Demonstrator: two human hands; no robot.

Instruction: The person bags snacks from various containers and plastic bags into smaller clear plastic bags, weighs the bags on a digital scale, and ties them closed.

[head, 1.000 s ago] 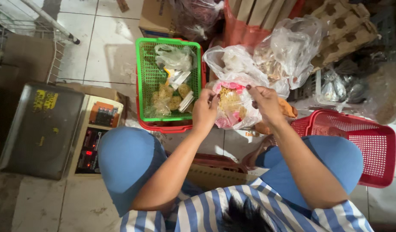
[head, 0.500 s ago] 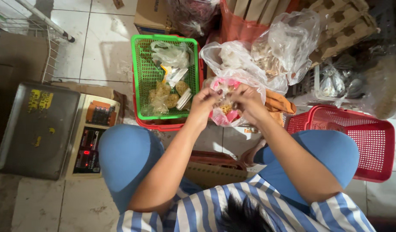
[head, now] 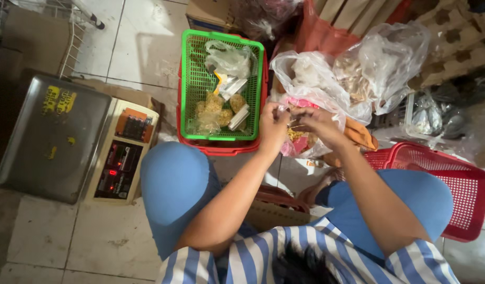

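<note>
A small clear plastic bag (head: 300, 142) with pink and yellow contents sits in the middle of the scene, just beyond the person's knees, and both hands meet at its top. The left hand (head: 273, 126) is closed, its fingers pinching the bag's upper edge from the left; the right hand (head: 317, 123) is closed too, fingers curled onto the same edge from the right, so the two hands almost touch. What exactly the fingertips grip is too small to tell beyond the plastic itself. Just behind the bag, farther away, stand larger clear plastic bags (head: 358, 73) with pale and brownish contents. To the left of the hands, touching distance from the left hand, a green plastic basket (head: 192, 84) rests inside a red one (head: 221, 150); it holds small packets of yellowish food and a crumpled clear bag. To the right and nearer, a red mesh basket (head: 453, 184) lies beside the person's right knee. Far left on the tiled floor (head: 148, 47) is a weighing scale (head: 74, 137) with a grey metal pan and a lit display panel. Stacked egg trays (head: 453, 47) show at the far right.
</note>
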